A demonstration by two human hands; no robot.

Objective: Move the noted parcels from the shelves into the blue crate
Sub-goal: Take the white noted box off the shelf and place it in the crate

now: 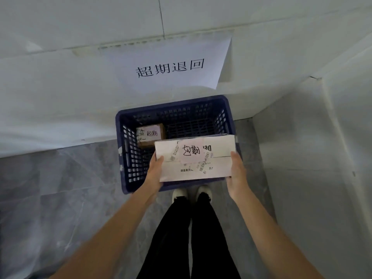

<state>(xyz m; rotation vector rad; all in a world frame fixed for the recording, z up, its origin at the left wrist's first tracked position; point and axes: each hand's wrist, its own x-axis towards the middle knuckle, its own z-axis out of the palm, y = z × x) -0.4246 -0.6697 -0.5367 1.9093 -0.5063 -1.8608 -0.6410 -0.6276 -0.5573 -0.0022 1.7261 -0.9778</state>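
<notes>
A blue crate point(128, 154) with slotted walls stands on the floor against the wall. Inside it, at the far left, lies a small brown parcel point(150, 134) with a handwritten note on its label. Both hands hold a flat white parcel point(217, 158), also marked by hand and carrying barcode stickers, above the crate's near right half. My left hand point(155, 172) grips its left edge. My right hand point(237, 174) grips its right edge.
A white paper sign point(169, 67) with printed characters hangs on the wall above the crate. A wall corner point(322, 137) juts out on the right. My legs and shoes point(192, 195) stand just behind the crate on the grey tiled floor.
</notes>
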